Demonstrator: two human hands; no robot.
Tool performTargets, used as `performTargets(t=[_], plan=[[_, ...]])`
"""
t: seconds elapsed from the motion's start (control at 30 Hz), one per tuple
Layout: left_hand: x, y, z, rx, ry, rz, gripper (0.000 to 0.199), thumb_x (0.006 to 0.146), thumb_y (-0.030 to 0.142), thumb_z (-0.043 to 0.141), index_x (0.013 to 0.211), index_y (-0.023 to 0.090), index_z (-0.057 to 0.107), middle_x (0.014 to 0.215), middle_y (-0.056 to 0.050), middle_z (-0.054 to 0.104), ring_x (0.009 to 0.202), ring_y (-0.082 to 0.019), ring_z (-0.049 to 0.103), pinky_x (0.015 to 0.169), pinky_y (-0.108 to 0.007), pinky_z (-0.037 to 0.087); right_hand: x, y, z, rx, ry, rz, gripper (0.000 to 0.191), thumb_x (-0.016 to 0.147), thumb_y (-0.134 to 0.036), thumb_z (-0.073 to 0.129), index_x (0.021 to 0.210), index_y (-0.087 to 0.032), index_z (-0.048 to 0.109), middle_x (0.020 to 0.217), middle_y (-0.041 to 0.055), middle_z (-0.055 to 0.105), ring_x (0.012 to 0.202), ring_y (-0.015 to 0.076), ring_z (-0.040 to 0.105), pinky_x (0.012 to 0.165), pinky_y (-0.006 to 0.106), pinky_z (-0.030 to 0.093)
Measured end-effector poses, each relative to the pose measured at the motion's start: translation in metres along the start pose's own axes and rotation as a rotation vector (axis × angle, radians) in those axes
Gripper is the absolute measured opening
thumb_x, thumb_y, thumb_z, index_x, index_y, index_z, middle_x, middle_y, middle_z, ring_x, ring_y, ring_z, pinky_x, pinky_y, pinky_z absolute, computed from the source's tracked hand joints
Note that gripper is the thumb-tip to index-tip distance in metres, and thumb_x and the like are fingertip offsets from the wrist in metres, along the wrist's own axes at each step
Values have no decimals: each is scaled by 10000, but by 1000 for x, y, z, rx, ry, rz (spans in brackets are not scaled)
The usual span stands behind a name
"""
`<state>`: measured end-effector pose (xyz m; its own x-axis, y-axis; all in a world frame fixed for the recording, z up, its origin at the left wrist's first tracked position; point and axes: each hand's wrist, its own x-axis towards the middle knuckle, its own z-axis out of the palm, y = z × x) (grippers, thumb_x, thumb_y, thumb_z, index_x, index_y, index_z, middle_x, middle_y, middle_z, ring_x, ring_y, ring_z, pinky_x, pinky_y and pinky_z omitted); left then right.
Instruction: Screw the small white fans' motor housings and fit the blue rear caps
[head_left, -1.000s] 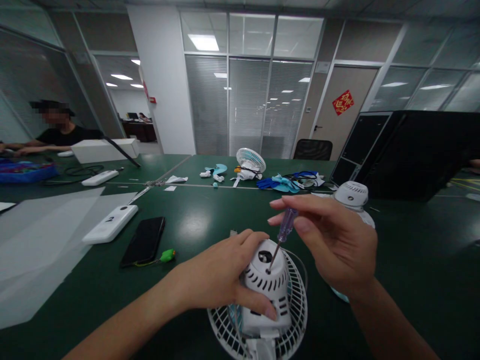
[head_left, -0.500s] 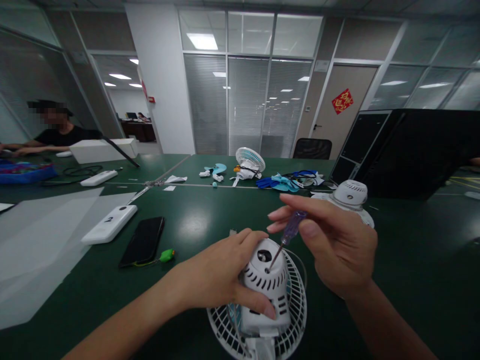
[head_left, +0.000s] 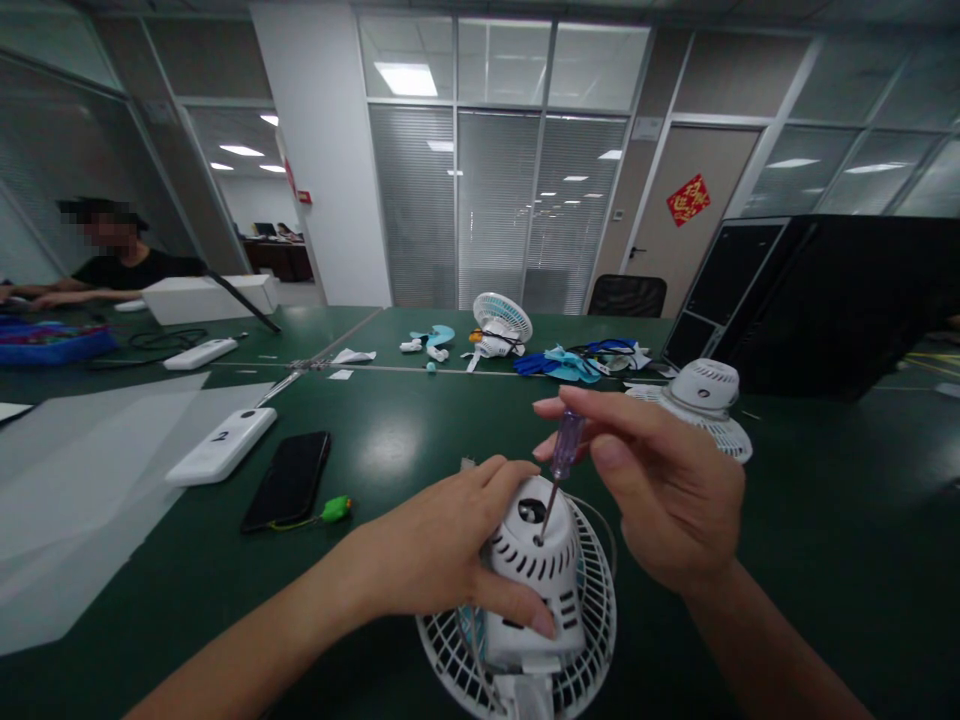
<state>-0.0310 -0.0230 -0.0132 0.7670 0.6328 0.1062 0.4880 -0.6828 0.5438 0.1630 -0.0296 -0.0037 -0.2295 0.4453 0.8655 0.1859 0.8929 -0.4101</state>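
A small white fan (head_left: 536,570) lies grille-down on the green table, its motor housing facing up. My left hand (head_left: 457,545) is wrapped round the left side of that housing, thumb across its lower part. In my right hand (head_left: 660,480) is a screwdriver (head_left: 568,445) with a clear purple handle; the index finger rests at the handle's top end. The shaft slants down, and its tip sits in a small hole in the housing, below a larger dark opening. Whether a screw is in the hole is hidden.
Behind my right hand stands a second white fan part (head_left: 705,390). A black phone (head_left: 289,480) with a green charm and a white power bank (head_left: 223,447) lie left. Farther back are another fan (head_left: 501,325), blue gloves (head_left: 536,364) and a large black monitor (head_left: 825,300). A person sits far left.
The screwdriver has tilted more upright, its handle moving left, and my right index finger has come onto its top end. My left hand keeps its hold on the fan.
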Motion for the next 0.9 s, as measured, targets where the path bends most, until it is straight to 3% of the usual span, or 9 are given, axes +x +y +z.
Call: performTargets(t=[0.07, 0.3, 0.53, 0.73, 0.9], plan=[[0, 0, 0, -3, -6, 0, 725, 755, 540, 756, 1300, 184, 437, 1217, -123, 578, 1133, -330, 561, 1060, -504, 381, 1, -3, 1, 3, 25, 17, 396, 942, -86, 522, 1242, -320, 632, 1096, -1, 724, 815, 129, 714, 724, 282, 618], [0, 0, 0, -18, -14, -19, 750, 743, 548, 763, 1311, 179, 441, 1241, -134, 570, 1155, -342, 553, 1059, -505, 377, 4, -1, -1, -11, 104, 29, 285, 839, -139, 702, 1084, -279, 659, 949, -9, 661, 730, 123, 666, 586, 239, 580], [0, 1, 0, -1, 7, -17, 675, 750, 539, 761, 1248, 185, 474, 1207, -120, 586, 1089, -327, 582, 981, -472, 444, 1, -2, -1, 104, 2, 78, 243, 967, -176, 536, 1175, -280, 604, 1087, 19, 676, 866, 140, 693, 724, 285, 599], [-1, -1, 2, 6, 2, -6, 717, 757, 590, 733, 1292, 204, 453, 1200, -112, 590, 1123, -335, 576, 1028, -498, 415, 4, -1, -1, 78, 105, 63, 287, 840, -155, 714, 1081, -284, 625, 914, -25, 627, 737, 123, 666, 605, 247, 594], [0, 0, 1, 4, 2, -3, 743, 761, 583, 734, 1313, 183, 439, 1204, -126, 580, 1127, -337, 567, 1040, -508, 403, 4, 1, -4, 42, -5, 33, 266, 925, -176, 609, 1163, -293, 635, 979, -11, 650, 791, 120, 659, 651, 262, 582]])
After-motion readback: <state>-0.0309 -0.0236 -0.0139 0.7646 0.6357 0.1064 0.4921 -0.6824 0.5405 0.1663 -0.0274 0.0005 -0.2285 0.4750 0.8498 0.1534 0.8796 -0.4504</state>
